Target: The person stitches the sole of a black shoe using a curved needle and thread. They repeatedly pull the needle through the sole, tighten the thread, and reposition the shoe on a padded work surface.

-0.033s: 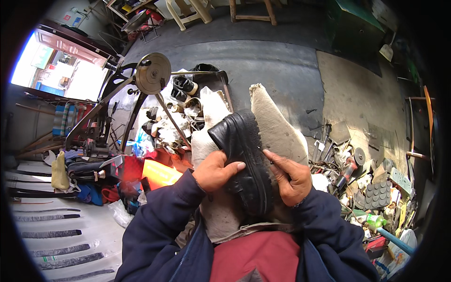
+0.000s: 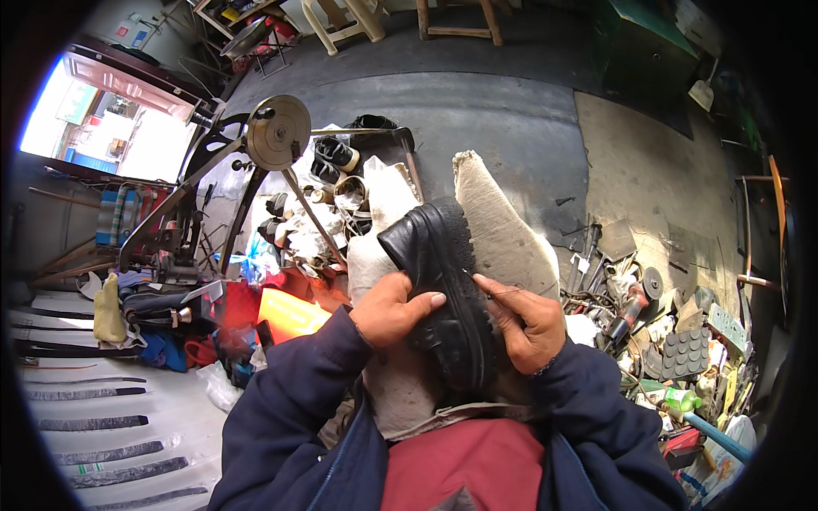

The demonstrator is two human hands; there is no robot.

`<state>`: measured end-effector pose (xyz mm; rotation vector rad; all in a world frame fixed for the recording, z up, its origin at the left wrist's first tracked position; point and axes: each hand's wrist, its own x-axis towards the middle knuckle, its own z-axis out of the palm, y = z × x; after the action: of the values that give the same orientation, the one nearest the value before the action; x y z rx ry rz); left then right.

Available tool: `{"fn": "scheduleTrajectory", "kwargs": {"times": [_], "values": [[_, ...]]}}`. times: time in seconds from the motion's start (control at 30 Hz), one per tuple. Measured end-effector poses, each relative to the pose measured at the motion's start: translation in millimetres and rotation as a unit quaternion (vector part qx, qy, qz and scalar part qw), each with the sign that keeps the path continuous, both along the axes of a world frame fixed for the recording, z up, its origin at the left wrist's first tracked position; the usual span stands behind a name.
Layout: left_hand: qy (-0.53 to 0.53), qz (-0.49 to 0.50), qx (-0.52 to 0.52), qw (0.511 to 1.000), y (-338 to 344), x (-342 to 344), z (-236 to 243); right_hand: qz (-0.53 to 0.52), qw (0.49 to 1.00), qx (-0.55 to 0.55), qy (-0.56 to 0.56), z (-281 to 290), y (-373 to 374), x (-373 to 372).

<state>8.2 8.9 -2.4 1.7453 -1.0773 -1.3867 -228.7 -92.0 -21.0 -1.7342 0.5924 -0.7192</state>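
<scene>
A black leather shoe (image 2: pixel 439 281) lies on its side across the pale cloth (image 2: pixel 503 226) over my lap, its ridged sole edge facing right. My left hand (image 2: pixel 386 317) is closed on the shoe's upper, thumb pressed over the leather. Beside the sole edge, my right hand (image 2: pixel 530 328) pinches something tiny between thumb and forefinger, close to the seam. A small light tip shows there, and a fine dark strand seems to trail past the fingers; what exactly is pinched is too small to make out.
A hand-cranked machine with a round wheel (image 2: pixel 279 133) stands left, several shoes (image 2: pixel 334 157) behind it. Tools and scraps (image 2: pixel 635 307) are heaped at right, near a rubber pad with round studs (image 2: pixel 686 353). Dark strips (image 2: pixel 94 423) lie on a pale surface at lower left.
My right fingertips have shifted very slightly left toward the shoe's edge, and the fine strand shows more clearly. My left hand and the shoe look almost unmoved.
</scene>
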Motion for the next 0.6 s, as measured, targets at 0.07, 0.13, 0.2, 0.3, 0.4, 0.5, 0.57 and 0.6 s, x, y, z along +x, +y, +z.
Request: {"fn": "scheduleTrajectory", "kwargs": {"times": [0.07,0.13,0.2,0.3,0.4,0.5,0.57,0.6], "values": [[0.025,-0.005,-0.003,1.0,-1,0,1,0.049,0.997,0.017,0.053,4,-4,-3],[0.036,-0.013,0.005,0.999,-2,0,2,0.048,0.998,0.006,0.051,5,-5,-1],[0.028,-0.02,0.024,0.999,-3,2,2,0.059,0.994,0.013,0.087,5,-8,1],[0.043,-0.011,0.023,0.999,-2,2,2,0.065,0.995,-0.015,0.071,2,-11,4],[0.041,-0.014,0.03,0.999,-1,1,3,0.11,0.99,-0.005,0.082,2,-19,-2],[0.047,-0.024,-0.001,0.999,-2,0,3,0.161,0.98,0.003,0.118,4,-29,-10],[0.023,-0.028,0.006,0.999,-3,0,4,0.163,0.983,-0.009,0.089,7,-33,-10],[0.01,-0.033,0.008,0.999,-4,0,4,0.171,0.979,-0.013,0.106,9,-34,-10]]}}
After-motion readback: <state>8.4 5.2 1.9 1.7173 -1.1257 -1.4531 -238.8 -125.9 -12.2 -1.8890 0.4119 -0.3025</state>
